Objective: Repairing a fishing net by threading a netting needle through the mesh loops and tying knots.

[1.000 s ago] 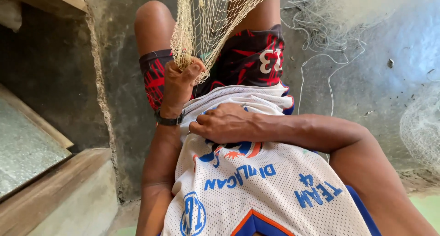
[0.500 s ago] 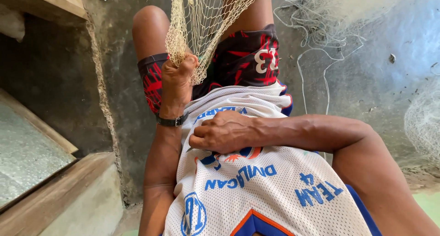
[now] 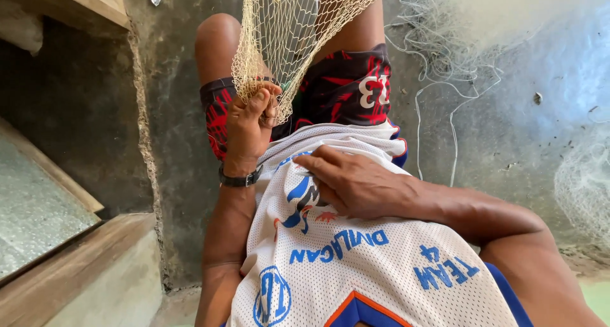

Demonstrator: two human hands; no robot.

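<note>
- Here, the cream fishing net (image 3: 298, 41) hangs down over the knees, its long axis running away from the body.
- Left hand (image 3: 251, 127) clenches its lower edge.
- Right hand (image 3: 356, 184), farther from the net, rests flat and loosely open on the white mesh jersey (image 3: 356, 270), holding nothing.

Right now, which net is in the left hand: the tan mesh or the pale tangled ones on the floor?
The tan knotted mesh net: the left hand grips its lower edge above the lap. The pale nets lie untouched on the floor.
</note>
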